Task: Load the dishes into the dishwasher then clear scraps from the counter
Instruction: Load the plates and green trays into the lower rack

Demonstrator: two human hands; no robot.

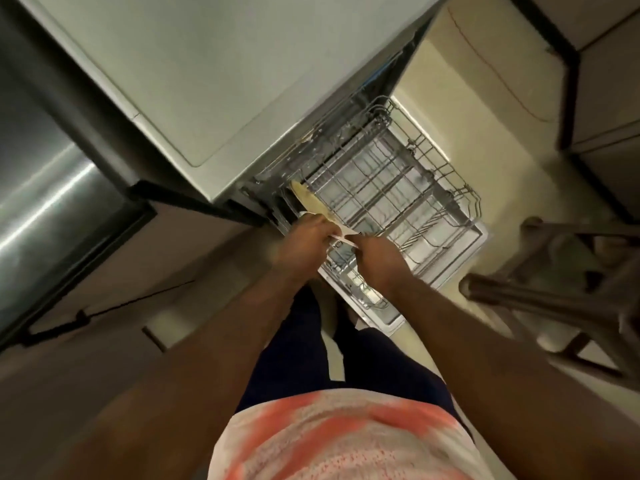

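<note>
The left hand (304, 239) has its fingers curled round the near edge of a pale yellow plate (313, 202). The right hand (377, 258) sits just beside it, knuckles up, fingers closed on the end of a thin pale strip (343, 241) that runs between the two hands. The blur hides whether that strip is a second dish seen edge-on or a utensil.

The plate stands on edge and tilted, reaching away from the left hand along the left side of the dishwasher's lower rack (436, 150), close to the corner where the rack meets the machine's body. Both hands hover over the rack's near-left corner.

The rack is pulled out over the lowered door (450, 268), and its wire rows run away to the right of the plate. The overhanging countertop (173, 81) edge closes in the plate's left side, so the free room lies to the right and toward the person. The door's near corner ends just beside the person's dark-trousered legs (304, 341).

Cream floor (485, 98) borders the rack's far and right edges. A dark wooden stool (540, 296) stands near the door's right edge, narrowing the passage there. A stainless appliance (45, 202) fills the far left, well apart from the hands.
</note>
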